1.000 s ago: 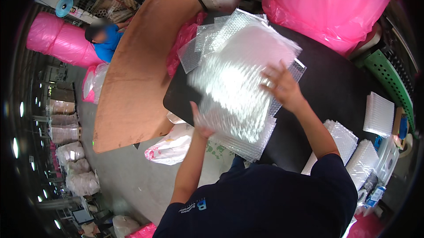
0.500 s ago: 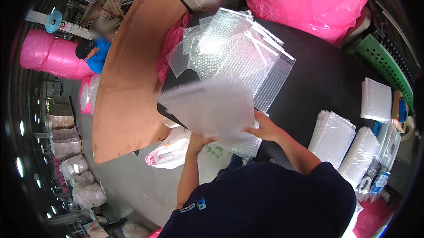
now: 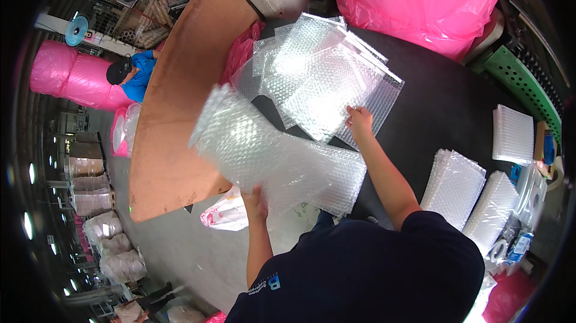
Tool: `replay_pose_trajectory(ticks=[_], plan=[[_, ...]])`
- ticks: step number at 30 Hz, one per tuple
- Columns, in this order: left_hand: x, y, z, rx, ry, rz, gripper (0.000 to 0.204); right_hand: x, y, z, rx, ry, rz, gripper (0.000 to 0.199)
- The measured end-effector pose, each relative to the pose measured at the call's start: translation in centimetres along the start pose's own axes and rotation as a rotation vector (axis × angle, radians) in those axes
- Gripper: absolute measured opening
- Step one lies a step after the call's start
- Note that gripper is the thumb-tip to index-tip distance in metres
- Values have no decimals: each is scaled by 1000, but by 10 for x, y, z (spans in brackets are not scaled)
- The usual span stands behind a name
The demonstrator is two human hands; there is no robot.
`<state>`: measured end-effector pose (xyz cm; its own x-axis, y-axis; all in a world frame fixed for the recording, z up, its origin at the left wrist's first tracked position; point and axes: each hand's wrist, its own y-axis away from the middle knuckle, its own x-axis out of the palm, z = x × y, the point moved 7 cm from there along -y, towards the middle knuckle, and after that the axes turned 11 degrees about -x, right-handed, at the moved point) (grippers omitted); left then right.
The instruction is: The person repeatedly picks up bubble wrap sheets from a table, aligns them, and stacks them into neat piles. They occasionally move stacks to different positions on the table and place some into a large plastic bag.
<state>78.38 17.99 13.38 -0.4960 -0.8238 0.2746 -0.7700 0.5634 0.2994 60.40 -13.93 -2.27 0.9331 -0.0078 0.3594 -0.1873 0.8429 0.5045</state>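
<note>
My left hand grips the lower edge of a clear bubble-wrap bag, which stands tilted up and is blurred by motion. Further right, a bubble-wrap sheet lies at the table's near edge, partly behind the held bag. Across the table, my right hand is at the right side of a loose pile of bubble-wrap bags with white edge strips. Its fingers are closed on the top bag's edge there.
The black table carries neat bubble-wrap stacks at right, beside tape rolls. A curved brown board stands at left. Large pink-wrapped bundles rise at the far side. Beyond the board is a person in blue.
My right hand has left the held bag and moved up and right to the pile. The bag in my left hand has swung left and tilted up.
</note>
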Motion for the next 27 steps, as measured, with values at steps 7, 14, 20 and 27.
replay_pose_trajectory(ticks=[7,14,20,27], plan=[[0,22,-2,1,-59,-34,81,49,-16,-33,224,-271,-308,43],[6,26,5,164,-325,-167,73,44,-13,68,-209,-727,43,25],[27,6,4,122,-483,-5,46,10,58,165,-266,-292,514,24],[110,8,-16,144,-482,258,74,50,137,134,-618,370,435,58]])
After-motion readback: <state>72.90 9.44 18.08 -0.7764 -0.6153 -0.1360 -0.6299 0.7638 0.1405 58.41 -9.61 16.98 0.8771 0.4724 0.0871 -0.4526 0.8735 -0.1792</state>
